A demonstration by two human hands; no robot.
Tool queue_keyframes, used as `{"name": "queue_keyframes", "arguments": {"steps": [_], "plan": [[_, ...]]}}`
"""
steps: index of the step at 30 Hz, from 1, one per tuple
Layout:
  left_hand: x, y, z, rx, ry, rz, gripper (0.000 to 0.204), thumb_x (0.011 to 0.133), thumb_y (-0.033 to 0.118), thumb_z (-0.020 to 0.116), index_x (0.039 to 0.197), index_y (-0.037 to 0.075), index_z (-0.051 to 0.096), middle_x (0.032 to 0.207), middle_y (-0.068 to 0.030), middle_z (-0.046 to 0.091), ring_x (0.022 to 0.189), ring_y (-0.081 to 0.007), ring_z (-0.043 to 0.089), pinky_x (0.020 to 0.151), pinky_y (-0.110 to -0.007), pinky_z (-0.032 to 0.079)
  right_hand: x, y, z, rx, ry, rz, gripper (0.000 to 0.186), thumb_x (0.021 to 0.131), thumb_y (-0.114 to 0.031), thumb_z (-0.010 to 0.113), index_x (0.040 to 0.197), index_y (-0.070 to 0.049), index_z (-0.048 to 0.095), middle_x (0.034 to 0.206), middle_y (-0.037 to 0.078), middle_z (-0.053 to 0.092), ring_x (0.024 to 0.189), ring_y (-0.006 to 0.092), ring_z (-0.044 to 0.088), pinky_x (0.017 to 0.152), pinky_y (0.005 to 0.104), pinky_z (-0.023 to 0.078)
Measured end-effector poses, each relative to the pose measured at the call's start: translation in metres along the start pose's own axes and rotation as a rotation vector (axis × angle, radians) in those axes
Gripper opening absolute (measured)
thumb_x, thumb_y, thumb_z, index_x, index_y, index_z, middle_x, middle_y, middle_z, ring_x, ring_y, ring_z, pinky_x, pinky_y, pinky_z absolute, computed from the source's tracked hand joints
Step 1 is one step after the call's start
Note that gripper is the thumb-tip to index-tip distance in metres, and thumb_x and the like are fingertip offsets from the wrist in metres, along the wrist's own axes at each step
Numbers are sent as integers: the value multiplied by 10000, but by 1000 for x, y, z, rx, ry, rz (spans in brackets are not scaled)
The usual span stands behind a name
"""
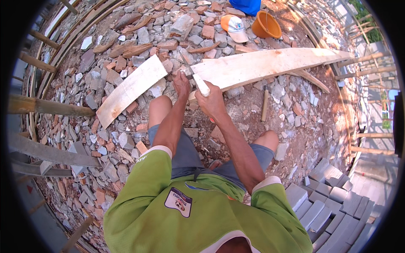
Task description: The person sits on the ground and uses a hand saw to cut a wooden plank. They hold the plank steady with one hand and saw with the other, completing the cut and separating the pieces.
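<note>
My right hand (pixel 211 99) grips the white handle of a long metal blade (pixel 187 63), which points up and away. My left hand (pixel 181 84) is closed just left of it, by a dark narrow piece under the blade; what exactly it holds is unclear. A long pale plank (pixel 274 62) runs from beside my hands to the right. A shorter board (pixel 130 88) lies to the left on rubble (pixel 105 160). A wooden-handled tool (pixel 265 105) rests below the long plank on the right.
An orange bucket (pixel 265 24), an orange-and-white cap (pixel 234 28) and a blue bag (pixel 247 6) sit at the far side. Wooden poles (pixel 50 105) flank both sides. Grey blocks (pixel 325 206) are stacked at the lower right. Another strip of wood (pixel 312 80) lies beside the long plank.
</note>
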State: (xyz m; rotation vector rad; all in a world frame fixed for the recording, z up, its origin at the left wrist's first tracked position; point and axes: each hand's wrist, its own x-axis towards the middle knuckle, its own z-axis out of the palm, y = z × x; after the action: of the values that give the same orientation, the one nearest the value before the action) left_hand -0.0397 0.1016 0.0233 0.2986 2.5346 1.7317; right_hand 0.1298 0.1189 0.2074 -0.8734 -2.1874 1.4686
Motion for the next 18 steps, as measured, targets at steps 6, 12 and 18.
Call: {"name": "queue_keyframes", "arguments": {"steps": [6,12,18], "plan": [[-3,8,-7,-25,-42,-59,283,967,247,488,997,-4,615,842,-308,623,792,-447,628,732,-496,461,-144,-12,-57,60,-27,100,529,840,-12,661,1351,39,536,955,146,709,800,141,676,724,293,535],[0,0,5,25,-33,-37,359,969,243,487,1196,7,635,916,-307,656,851,-465,642,758,-495,477,-99,-8,-53,51,-11,49,418,857,-27,625,1267,54,604,988,137,709,839,127,643,731,283,518],[-2,0,-8,3,80,48,295,970,252,468,961,-13,597,795,-301,602,778,-488,599,703,-514,442,-28,9,0,63,-3,-7,370,851,-68,627,1197,61,628,894,129,698,775,128,610,699,296,506]]}}
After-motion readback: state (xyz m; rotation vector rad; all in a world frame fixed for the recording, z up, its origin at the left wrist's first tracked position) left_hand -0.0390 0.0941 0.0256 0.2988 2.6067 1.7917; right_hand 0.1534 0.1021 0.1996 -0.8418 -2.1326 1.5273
